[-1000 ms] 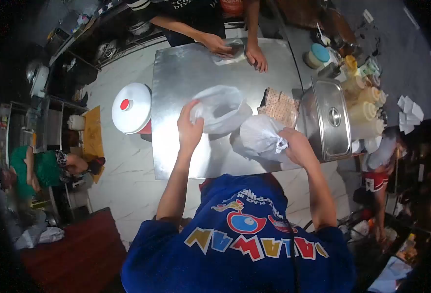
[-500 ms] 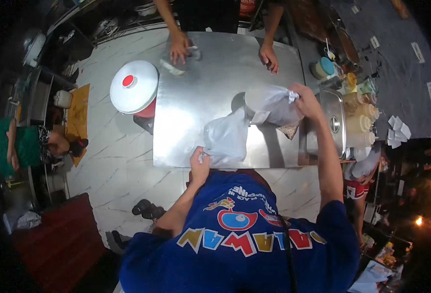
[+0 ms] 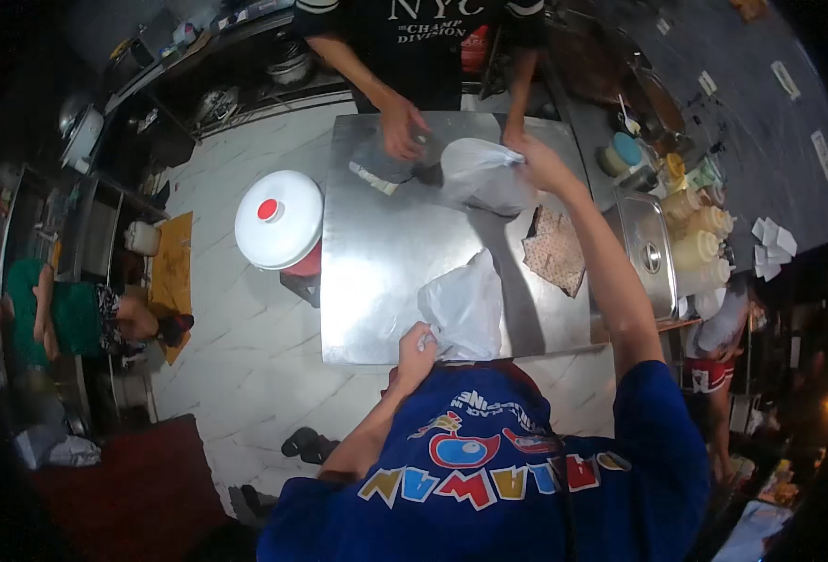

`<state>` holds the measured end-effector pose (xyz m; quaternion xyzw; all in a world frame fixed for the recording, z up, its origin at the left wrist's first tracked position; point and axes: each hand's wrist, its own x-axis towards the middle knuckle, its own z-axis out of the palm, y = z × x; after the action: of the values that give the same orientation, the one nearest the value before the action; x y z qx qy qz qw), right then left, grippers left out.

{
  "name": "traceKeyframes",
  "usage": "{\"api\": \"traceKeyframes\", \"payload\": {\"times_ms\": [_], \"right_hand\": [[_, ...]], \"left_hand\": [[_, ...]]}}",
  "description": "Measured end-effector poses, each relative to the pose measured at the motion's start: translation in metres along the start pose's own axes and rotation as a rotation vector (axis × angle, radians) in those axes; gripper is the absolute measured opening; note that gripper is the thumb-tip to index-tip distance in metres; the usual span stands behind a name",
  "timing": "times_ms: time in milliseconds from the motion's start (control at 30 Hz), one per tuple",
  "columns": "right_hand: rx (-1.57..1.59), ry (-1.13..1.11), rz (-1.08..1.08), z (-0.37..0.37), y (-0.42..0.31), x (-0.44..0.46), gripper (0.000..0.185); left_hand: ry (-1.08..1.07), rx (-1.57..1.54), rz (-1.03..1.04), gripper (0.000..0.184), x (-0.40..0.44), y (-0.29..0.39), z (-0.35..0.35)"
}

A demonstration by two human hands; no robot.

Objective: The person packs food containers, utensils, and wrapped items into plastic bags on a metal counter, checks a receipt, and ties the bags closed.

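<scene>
My left hand (image 3: 417, 354) is closed on the gathered end of a white plastic bag (image 3: 465, 304), which lies near the table's front edge. With my arm stretched forward, my right hand (image 3: 542, 167) grips the top of a second, filled plastic bag (image 3: 484, 176) at the far side of the steel table (image 3: 367, 272). Across from me stands a co-worker; one of their hands (image 3: 402, 126) is over a clear plastic piece, and their other hand (image 3: 515, 129) is close to my right hand, contact unclear. A brown speckled cloth or mat (image 3: 554, 251) lies below my right forearm.
A drinks cooler (image 3: 281, 220) with a white lid stands left of the table. At the right are a lidded steel pan (image 3: 650, 255) and several squeeze bottles (image 3: 700, 248). Another person in green (image 3: 48, 309) is at the far left.
My right hand has carried the filled bag away from me toward the co-worker, uncovering the brown speckled piece. My left hand keeps its bag. The co-worker's left-side hand has shifted rightward.
</scene>
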<state>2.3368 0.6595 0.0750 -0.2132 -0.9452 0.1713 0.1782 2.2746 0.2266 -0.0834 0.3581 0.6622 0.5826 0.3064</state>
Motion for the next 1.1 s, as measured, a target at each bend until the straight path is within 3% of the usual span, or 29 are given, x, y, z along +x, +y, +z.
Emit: {"api": "traceKeyframes", "payload": {"times_ms": [100,200,300,400,533,633,733,833,933,1033,1100], "right_hand": [[-0.200,-0.034,-0.042,-0.031,-0.066,0.009,0.020],[0.007,-0.096,-0.031,-0.044,-0.097,-0.005,0.020],[0.439,-0.377,0.136,-0.053,-0.116,-0.051,0.024],[0.186,-0.026,-0.056,-0.011,-0.117,-0.117,0.019],[-0.011,0.088,0.280,0.022,-0.115,-0.147,0.015],[0.272,0.081,0.427,0.020,-0.105,-0.151,0.016],[0.326,-0.009,0.447,0.004,-0.088,-0.152,0.033],[0.347,0.154,0.224,-0.005,-0.083,-0.155,0.060],[0.236,-0.111,0.256,-0.006,-0.078,-0.155,0.074],[0.136,-0.269,0.383,-0.005,-0.078,-0.144,0.075],[0.058,-0.213,0.272,-0.003,-0.076,-0.140,0.069]], "left_hand": [[-0.046,0.073,0.022,0.009,0.011,0.017,0.008],[-0.132,0.170,0.110,0.023,0.051,0.064,0.013],[-0.179,0.280,0.221,0.039,0.104,0.110,0.013],[-0.203,0.334,0.322,0.046,0.142,0.141,0.013],[-0.269,0.449,0.384,0.049,0.174,0.170,0.017],[-0.271,0.671,0.360,0.050,0.188,0.172,0.017],[-0.311,0.819,0.374,0.051,0.218,0.161,0.004],[-0.322,0.789,0.367,0.057,0.227,0.168,-0.003],[-0.358,0.858,0.326,0.068,0.227,0.179,-0.003],[-0.395,0.942,0.229,0.079,0.235,0.182,0.002],[-0.390,0.949,0.228,0.081,0.248,0.177,0.001]]}}
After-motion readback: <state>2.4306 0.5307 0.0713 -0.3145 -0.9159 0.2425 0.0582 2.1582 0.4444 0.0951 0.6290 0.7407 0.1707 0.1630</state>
